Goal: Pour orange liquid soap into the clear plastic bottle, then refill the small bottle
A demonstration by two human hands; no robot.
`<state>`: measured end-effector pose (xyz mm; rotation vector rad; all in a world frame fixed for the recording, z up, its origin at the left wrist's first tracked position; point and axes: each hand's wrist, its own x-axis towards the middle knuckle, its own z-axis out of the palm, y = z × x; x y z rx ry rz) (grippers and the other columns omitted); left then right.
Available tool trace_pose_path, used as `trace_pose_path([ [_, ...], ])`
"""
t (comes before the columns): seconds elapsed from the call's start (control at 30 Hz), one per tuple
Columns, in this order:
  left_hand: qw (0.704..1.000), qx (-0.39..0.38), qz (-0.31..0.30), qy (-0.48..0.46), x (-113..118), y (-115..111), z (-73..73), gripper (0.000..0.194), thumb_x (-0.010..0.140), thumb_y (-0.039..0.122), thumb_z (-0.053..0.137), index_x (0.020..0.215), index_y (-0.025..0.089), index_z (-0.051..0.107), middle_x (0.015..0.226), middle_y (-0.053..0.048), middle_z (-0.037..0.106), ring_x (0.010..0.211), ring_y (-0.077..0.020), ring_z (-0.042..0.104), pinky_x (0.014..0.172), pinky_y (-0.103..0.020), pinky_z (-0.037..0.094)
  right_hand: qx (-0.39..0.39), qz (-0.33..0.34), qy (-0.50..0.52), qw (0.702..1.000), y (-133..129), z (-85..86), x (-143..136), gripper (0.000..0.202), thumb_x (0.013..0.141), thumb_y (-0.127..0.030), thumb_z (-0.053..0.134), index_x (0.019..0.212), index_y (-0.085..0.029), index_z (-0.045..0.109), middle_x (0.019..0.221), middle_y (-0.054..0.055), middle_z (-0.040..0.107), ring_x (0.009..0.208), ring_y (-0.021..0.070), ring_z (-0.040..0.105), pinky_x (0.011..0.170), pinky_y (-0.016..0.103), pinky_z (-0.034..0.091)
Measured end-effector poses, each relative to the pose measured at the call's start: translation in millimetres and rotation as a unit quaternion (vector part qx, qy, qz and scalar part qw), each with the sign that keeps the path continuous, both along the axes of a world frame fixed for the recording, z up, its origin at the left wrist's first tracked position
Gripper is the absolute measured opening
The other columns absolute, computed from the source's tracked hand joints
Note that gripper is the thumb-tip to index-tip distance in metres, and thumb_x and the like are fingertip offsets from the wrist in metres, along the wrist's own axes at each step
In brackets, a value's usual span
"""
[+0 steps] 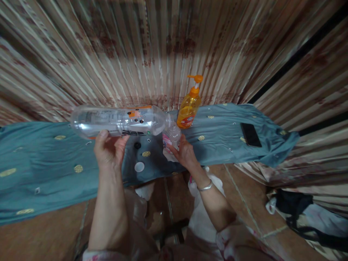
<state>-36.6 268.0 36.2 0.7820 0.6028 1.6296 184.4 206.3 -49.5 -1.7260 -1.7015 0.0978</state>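
Observation:
My left hand [110, 150] grips a large clear plastic bottle [119, 121] from below, holding it on its side with the neck toward the right. That neck meets the top of a small clear bottle [171, 137] with a pinkish label, which my right hand [185, 152] is closed around. Whether liquid passes between the two I cannot tell. Below them on the cloth lie a black cap [137, 145] and a white round lid [139, 166]. Just behind the small bottle stands an orange pump bottle [189, 107].
A blue-green cloth with yellow prints [49, 163] covers the long narrow surface. Toward its right end lies a black phone [250, 134]. Pleated curtains [152, 54] hang right behind. Dark and white fabric items [312, 214] are at the lower right, above the tiled floor [241, 192].

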Motion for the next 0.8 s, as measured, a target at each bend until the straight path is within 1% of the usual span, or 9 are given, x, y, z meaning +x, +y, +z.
trace_pose_path([
  [0.1, 1.000, 0.005, -0.005, -0.005, 0.2, -0.2, 0.1, 0.019, 0.056, 0.030, 0.075, 0.060, 0.027, 0.057, 0.071, -0.001, 0.067, 0.095, -0.0249, 0.064, 0.070, -0.036, 0.060, 0.002, -0.003, -0.002, 1.000, 0.3, -0.6, -0.5, 0.068, 0.086, -0.062, 0.036, 0.122, -0.004, 0.041, 0.079, 0.012, 0.065, 0.067, 0.0206, 0.062, 0.059, 0.032, 0.049],
  [0.23, 1.000, 0.000, 0.002, -0.009, 1.7, -0.5, 1.4, 0.020, 0.055, 0.029, 0.076, 0.061, 0.026, 0.057, 0.070, 0.000, 0.066, 0.093, -0.0241, 0.065, 0.069, -0.036, 0.060, 0.005, -0.006, -0.003, 1.000, 0.4, -1.4, -0.6, 0.070, 0.086, -0.064, 0.034, 0.122, -0.004, 0.042, 0.078, 0.013, 0.065, 0.067, 0.0213, 0.062, 0.059, 0.033, 0.049],
  [0.4, 1.000, 0.003, 0.002, -0.006, 3.3, -1.4, 3.2, 0.020, 0.056, 0.030, 0.075, 0.063, 0.026, 0.057, 0.070, 0.000, 0.065, 0.092, -0.0242, 0.065, 0.072, -0.038, 0.060, 0.006, -0.001, -0.005, 1.000, 0.6, -1.5, -0.2, 0.069, 0.086, -0.063, 0.035, 0.122, -0.004, 0.041, 0.077, 0.011, 0.065, 0.067, 0.0203, 0.062, 0.058, 0.030, 0.049],
  [0.47, 1.000, 0.002, -0.003, -0.005, 3.7, -1.7, 3.3, 0.020, 0.056, 0.029, 0.075, 0.064, 0.026, 0.057, 0.070, 0.001, 0.065, 0.093, -0.0238, 0.065, 0.074, -0.037, 0.059, 0.008, -0.002, -0.005, 1.000, 0.9, -1.7, -0.2, 0.069, 0.086, -0.063, 0.036, 0.122, -0.003, 0.041, 0.078, 0.012, 0.065, 0.068, 0.0202, 0.062, 0.059, 0.030, 0.049],
  [0.6, 1.000, 0.008, 0.011, -0.009, 5.1, -2.2, 3.6, 0.019, 0.057, 0.030, 0.073, 0.070, 0.026, 0.059, 0.073, 0.001, 0.066, 0.093, -0.0236, 0.065, 0.078, -0.040, 0.059, 0.012, -0.007, -0.009, 1.000, 1.5, -2.6, -0.6, 0.072, 0.086, -0.063, 0.035, 0.122, -0.001, 0.041, 0.080, 0.015, 0.066, 0.072, 0.0223, 0.064, 0.062, 0.033, 0.050],
  [0.7, 1.000, 0.007, 0.007, 0.007, 4.7, -2.5, 3.1, 0.017, 0.058, 0.031, 0.072, 0.068, 0.028, 0.059, 0.072, 0.000, 0.067, 0.094, -0.0255, 0.065, 0.078, -0.044, 0.059, 0.014, -0.010, -0.012, 1.000, 1.5, -3.4, -0.8, 0.073, 0.086, -0.064, 0.034, 0.122, -0.001, 0.041, 0.081, 0.016, 0.066, 0.074, 0.0231, 0.064, 0.063, 0.033, 0.051],
  [0.8, 1.000, 0.004, 0.002, 0.022, 2.2, -2.0, 0.9, 0.016, 0.060, 0.033, 0.072, 0.064, 0.029, 0.058, 0.071, 0.000, 0.066, 0.096, -0.0257, 0.064, 0.077, -0.042, 0.060, 0.016, -0.011, -0.014, 1.000, 1.3, -3.8, -0.9, 0.072, 0.087, -0.063, 0.035, 0.123, -0.001, 0.041, 0.081, 0.016, 0.066, 0.075, 0.0235, 0.065, 0.061, 0.033, 0.051],
])
